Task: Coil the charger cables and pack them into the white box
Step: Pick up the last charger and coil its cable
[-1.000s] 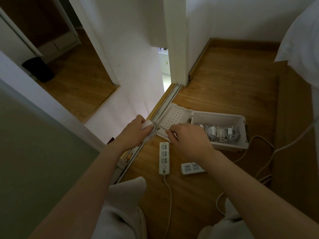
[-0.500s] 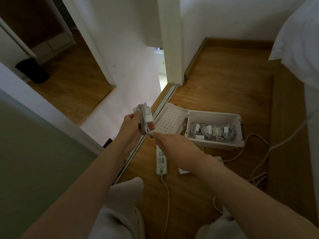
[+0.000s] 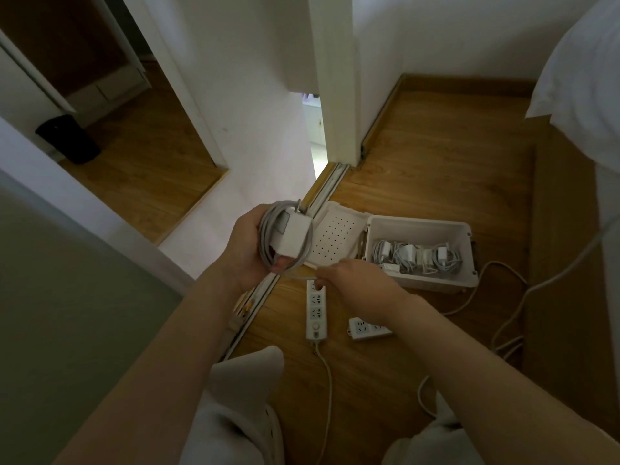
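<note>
My left hand (image 3: pixel 246 255) clamps the grey coiled charger cable (image 3: pixel 267 236) across its loops, likely light and springy; right hand (image 3: pixel 357 290) pinches its tail.

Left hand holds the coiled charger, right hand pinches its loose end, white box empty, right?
Not empty: the head view shows several chargers in the white box. Left hand does hold the coiled charger, right hand pinching its loose end.

Power strip (image 3: pixel 315 310) on wooden floor (image 3: pixel 436 182)
</note>
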Available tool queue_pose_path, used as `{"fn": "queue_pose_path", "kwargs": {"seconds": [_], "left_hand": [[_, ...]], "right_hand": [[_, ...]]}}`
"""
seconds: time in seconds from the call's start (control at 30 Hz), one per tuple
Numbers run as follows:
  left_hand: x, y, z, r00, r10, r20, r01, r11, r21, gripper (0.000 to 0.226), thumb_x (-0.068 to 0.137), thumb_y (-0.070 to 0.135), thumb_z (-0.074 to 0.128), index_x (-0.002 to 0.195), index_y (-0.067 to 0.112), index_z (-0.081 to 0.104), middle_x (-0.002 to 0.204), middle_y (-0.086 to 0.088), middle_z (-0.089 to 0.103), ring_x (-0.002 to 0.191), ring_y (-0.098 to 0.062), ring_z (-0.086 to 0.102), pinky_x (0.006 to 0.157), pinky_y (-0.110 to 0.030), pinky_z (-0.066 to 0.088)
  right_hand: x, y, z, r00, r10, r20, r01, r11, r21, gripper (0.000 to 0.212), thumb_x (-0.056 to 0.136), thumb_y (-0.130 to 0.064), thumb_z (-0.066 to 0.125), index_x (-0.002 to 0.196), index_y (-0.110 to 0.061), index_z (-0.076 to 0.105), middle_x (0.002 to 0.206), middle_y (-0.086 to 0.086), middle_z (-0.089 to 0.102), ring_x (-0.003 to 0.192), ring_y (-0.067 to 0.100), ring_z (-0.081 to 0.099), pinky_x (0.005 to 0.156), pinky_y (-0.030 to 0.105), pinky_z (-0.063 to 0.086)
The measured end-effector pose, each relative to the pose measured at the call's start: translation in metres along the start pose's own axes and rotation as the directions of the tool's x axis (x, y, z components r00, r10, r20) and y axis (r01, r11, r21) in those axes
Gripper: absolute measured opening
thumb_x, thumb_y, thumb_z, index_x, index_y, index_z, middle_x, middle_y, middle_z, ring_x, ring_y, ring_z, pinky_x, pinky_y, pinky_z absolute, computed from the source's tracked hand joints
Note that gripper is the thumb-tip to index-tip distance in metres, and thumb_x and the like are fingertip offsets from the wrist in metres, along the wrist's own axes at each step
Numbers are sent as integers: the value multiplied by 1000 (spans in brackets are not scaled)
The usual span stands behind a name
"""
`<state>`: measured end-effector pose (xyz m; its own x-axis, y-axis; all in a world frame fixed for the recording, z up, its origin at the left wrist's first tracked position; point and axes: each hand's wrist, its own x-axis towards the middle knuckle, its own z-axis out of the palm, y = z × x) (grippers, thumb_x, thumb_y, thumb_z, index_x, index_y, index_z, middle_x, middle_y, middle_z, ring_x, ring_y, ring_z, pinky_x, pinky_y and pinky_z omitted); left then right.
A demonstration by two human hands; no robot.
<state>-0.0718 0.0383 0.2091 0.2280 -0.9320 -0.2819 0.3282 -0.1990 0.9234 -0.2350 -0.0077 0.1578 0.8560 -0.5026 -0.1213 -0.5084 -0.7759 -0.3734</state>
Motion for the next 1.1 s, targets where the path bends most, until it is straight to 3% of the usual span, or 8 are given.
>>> {"fn": "queue_pose_path", "kwargs": {"seconds": [0.13, 0.27, 0.4, 0.5, 0.67, 0.83, 1.0, 1.1], "left_hand": [[-8, 4, -11, 994, -51, 99, -2, 884, 468, 40, 96, 39, 37, 85, 7, 57, 56, -1, 60, 45, -10, 54, 42, -16, 43], [-7, -1, -28, 944, -240, 227, -98, 453, 886, 57, 68, 66, 40, 88, 16, 57, 90, -16, 61, 77, -34, 59, 74, -42, 51], [-3, -7, -36, 971, -232, 51, 49, 407, 912, 35, 91, 51, 46, 91, 17, 56, 91, -14, 63, 79, -40, 61, 62, -33, 49], [0, -10, -35, 994, -104, -18, 51, 322, 945, 26, 97, 41, 43, 98, 16, 51, 88, -8, 60, 70, -21, 59, 52, -20, 46], [11, -22, -35, 991, 127, -33, 12, 164, 986, 27, 97, 37, 44, 112, 15, 43, 105, -7, 53, 89, -19, 56, 74, -33, 52], [18, -28, -33, 951, 272, -145, 47, 337, 940, 33, 98, 33, 41, 120, 9, 37, 112, -9, 43, 92, -23, 53, 76, -39, 54], [23, -30, -19, 941, 248, -229, 34, 605, 795, 26, 100, 29, 39, 119, 12, 32, 121, -14, 41, 83, -14, 53, 52, -13, 48], [22, -24, -9, 929, 182, -321, 49, 802, 596, 21, 100, 29, 37, 114, 16, 29, 119, -16, 46, 79, -14, 56, 45, -10, 46]], "right_hand": [[4, 2, 5, 998, 3, -58, -7, 998, -70, 18, 97, -14, 46, 110, -21, 56, 105, 1, 63, 93, 18, 56, 82, 33, 49], [5, 2, 0, 994, -1, -111, -13, 992, -124, 25, 101, -29, 38, 108, -15, 57, 99, 3, 61, 92, 18, 55, 87, 32, 46], [4, 4, -4, 987, 77, -142, -94, 988, -121, 34, 101, -35, 31, 102, -14, 57, 92, 2, 60, 85, 17, 58, 73, 28, 47], [6, 0, -8, 972, 126, -198, -144, 986, -82, 35, 101, -35, 29, 99, -15, 58, 88, 0, 61, 77, 16, 60, 63, 26, 44], [4, -12, -12, 950, 146, -277, -168, 984, -55, 37, 102, -33, 25, 100, -16, 58, 77, -4, 54, 65, 15, 53, 56, 26, 36], [2, -25, -6, 966, 113, -232, -129, 990, -54, 32, 103, -31, 22, 111, -18, 50, 71, -6, 50, 55, 10, 46, 45, 19, 28], [1, -29, -9, 970, 122, -211, -119, 993, 27, 25, 102, -24, 30, 122, -19, 45, 82, -4, 57, 62, 13, 51, 48, 21, 33], [-1, -30, -10, 972, 118, -204, -110, 993, 50, 27, 102, -21, 32, 128, -20, 41, 86, -2, 61, 66, 14, 56, 51, 22, 38]]}}
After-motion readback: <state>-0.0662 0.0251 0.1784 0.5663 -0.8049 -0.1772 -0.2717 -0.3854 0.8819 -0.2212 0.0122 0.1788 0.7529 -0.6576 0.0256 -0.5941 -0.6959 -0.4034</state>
